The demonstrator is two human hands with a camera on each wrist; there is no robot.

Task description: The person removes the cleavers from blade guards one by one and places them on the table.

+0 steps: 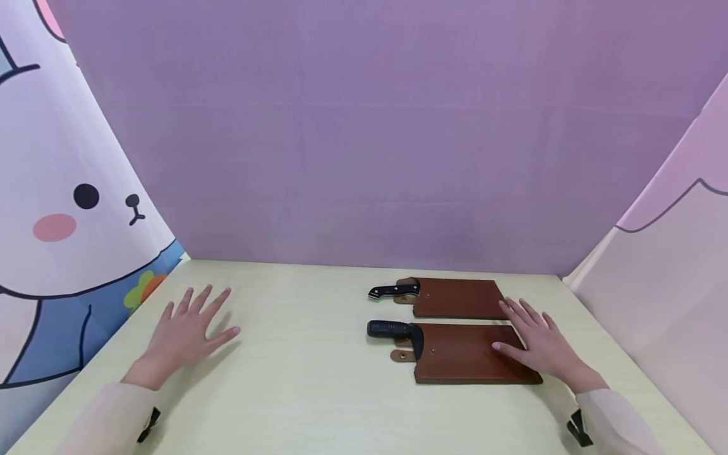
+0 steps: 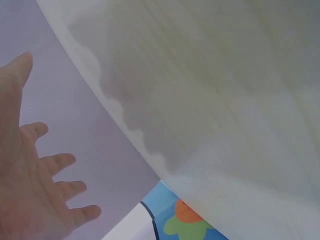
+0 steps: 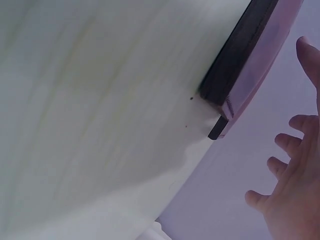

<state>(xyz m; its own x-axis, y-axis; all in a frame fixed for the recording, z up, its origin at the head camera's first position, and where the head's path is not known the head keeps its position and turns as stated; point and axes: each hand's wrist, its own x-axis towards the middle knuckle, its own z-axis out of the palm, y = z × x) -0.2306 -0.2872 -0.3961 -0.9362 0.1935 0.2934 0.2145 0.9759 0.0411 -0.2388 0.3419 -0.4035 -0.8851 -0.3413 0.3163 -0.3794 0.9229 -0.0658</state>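
Two knives in brown leather sheaths lie one behind the other, handles to the left. The front sheath [image 1: 466, 360] holds a knife with a thick black handle [image 1: 388, 328]; the back sheath [image 1: 457, 298] holds one with a slimmer black handle [image 1: 392, 291]. My right hand [image 1: 537, 341], fingers spread, is over the right ends of the sheaths in the head view. In the right wrist view that hand [image 3: 297, 175] appears apart from the sheath edge [image 3: 235, 60]. My left hand [image 1: 184, 335] hovers with spread fingers at the left, holding nothing; the left wrist view shows its palm [image 2: 35, 185].
The pale table [image 1: 296, 379] has a purple backdrop [image 1: 364, 139] behind it. A cartoon-printed panel [image 1: 68, 158] borders the left side, and a pink and white panel [image 1: 671, 272] borders the right.
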